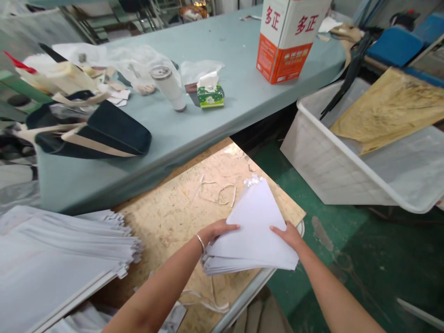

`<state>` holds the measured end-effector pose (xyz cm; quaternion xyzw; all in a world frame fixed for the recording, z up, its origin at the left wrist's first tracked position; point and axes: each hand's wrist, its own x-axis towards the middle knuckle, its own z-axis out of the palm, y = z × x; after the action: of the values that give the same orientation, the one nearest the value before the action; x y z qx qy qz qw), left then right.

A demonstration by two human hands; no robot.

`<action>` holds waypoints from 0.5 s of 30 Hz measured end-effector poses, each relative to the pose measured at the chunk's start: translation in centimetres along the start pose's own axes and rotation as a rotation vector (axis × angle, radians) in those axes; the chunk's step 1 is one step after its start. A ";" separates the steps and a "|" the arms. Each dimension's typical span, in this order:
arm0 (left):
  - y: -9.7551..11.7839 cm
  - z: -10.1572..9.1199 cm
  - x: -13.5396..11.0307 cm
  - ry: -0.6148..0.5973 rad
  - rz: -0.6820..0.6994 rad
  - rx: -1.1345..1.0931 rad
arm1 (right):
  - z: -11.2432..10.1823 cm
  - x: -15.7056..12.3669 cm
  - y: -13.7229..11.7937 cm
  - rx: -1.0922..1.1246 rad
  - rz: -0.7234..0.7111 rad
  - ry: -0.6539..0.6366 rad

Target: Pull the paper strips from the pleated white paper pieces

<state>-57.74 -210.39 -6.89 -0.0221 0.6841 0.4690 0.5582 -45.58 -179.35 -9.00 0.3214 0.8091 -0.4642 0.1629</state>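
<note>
My left hand (217,232) and my right hand (289,236) grip opposite sides of a stack of white paper bags (251,233), which is fanned and narrows to a point at the far end. The stack rests partly on a pale particle board (173,222), with its near edge over the board's corner. A larger pile of similar white bags (58,259) lies at the lower left, a short way from my left hand. Loose white cord (218,194) lies on the board beyond the stack. A thin bracelet circles my left wrist.
Beyond the board stands a grey-blue table (222,46) holding an orange-and-white carton (286,41), a tissue box (210,91), a white flask (168,88) and dark folded material (104,132). A white plastic crate (333,157) sits on the green floor (347,263) at right.
</note>
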 end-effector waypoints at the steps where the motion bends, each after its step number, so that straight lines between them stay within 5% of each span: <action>1: 0.2 0.3 0.0 -0.060 0.014 -0.089 | -0.2 0.2 0.1 0.048 0.027 -0.040; 7: 0.8 2.3 -0.4 0.031 0.126 -0.157 | -1.0 -1.0 0.5 0.365 0.078 -0.365; 11: 1.8 4.9 -3.7 0.007 0.146 -0.089 | -2.1 -6.0 1.5 0.271 0.030 -0.275; 15: 2.4 9.9 -8.9 -0.093 0.077 -0.026 | -4.1 -15.0 4.0 0.238 0.118 -0.175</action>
<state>-48.33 -206.83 2.25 0.0188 0.6518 0.4992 0.5706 -31.71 -179.94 -1.05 0.3437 0.7108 -0.5727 0.2207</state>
